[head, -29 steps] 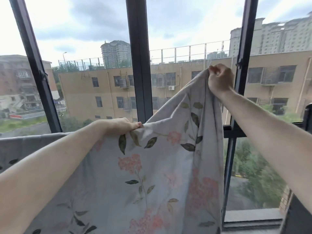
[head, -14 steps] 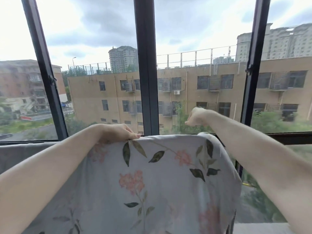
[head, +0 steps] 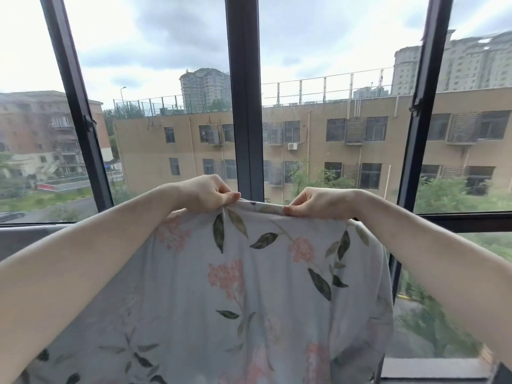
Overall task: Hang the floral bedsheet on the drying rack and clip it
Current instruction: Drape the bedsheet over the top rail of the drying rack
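Observation:
The floral bedsheet, pale grey with pink flowers and dark green leaves, hangs down in front of me from a fold at about chest height. My left hand pinches the sheet's top fold with curled fingers. My right hand pinches the same fold a short way to the right. The two hands are close together, with a narrow strip of fold between them. Whatever bears the sheet is hidden under the cloth; I see no rack bar and no clips.
A large window with dark frames stands right behind the sheet: a central mullion, slanted bars on both sides, and a horizontal rail on the right. More grey cloth stretches to the left. A sill lies at the bottom right.
My right hand came down from holding a sheet corner high up and now pinches the top fold near my left hand. The sheet's right part has dropped over the fold. My view has tilted upward.

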`<state>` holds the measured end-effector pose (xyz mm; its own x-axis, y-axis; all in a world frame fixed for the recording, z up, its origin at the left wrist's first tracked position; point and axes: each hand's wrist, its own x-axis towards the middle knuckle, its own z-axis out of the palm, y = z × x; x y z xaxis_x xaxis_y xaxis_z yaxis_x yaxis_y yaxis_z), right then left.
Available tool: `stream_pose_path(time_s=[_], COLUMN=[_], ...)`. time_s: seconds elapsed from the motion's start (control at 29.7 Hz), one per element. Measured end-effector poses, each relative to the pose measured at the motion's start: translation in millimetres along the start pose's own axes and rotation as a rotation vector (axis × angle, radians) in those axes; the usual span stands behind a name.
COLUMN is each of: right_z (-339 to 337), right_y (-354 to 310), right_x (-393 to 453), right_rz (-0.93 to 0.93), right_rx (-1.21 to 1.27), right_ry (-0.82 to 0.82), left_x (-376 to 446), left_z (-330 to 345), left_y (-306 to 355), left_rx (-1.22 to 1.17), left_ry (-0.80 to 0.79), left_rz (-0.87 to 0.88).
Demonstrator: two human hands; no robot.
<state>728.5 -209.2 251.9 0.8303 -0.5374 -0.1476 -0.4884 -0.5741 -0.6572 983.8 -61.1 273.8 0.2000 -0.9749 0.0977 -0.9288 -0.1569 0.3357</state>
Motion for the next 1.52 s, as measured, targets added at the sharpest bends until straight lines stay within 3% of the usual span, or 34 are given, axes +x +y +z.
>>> stream_pose_path(time_s=[0.2, 0.34, 0.51, 0.61, 0.74, 0.84, 0.94, 1.08, 1.21, 1.25, 1.38, 1.52], right_z=[1, 2, 4, 1, 0, -4, -10, -6, 2, 2, 5, 10], right_y=[3, -7, -8, -7, -7, -1, 14, 32, 44, 47, 53, 55], right_x=[6, 13, 21, 20, 17, 10, 2, -6, -9, -10, -12, -17], right_rz=[0.002, 0.084, 0.162, 0.211, 0.227, 0.214, 0.17, 0.209, 0.258, 0.258, 0.209, 0.151], right_rx=[0.153, 0.183, 0.254, 0.151, -0.037, -0.089, -0.136, -0.159, 0.121, 0.155, 0.168, 0.163], right_ry=[0.109, 0.029, -0.008, -0.002, 0.001, 0.096, 0.23, 0.187, 0.173, 0.179, 0.304, 0.378], left_x=[22, 46, 82, 93, 104, 102, 95, 86, 65, 56, 8, -18], left_z=[-18, -27, -20, 11, 58, 59, 56, 56, 40, 35, 38, 55], left_y=[3, 14, 20, 8, -19, -25, -26, -24, 3, 12, 18, -2], left_rx=[0.051, 0.271, 0.296, 0.303, 0.188, 0.16, 0.174, 0.113, -0.044, -0.092, 0.034, 0.084], left_ry=[0.195, 0.322, 0.37, 0.266, -0.207, -0.337, -0.297, -0.247, 0.152, 0.178, 0.045, 0.072], left_rz=[0.045, 0.048, -0.014, -0.064, -0.213, -0.269, -0.217, -0.154, -0.003, 0.022, 0.062, 0.1])
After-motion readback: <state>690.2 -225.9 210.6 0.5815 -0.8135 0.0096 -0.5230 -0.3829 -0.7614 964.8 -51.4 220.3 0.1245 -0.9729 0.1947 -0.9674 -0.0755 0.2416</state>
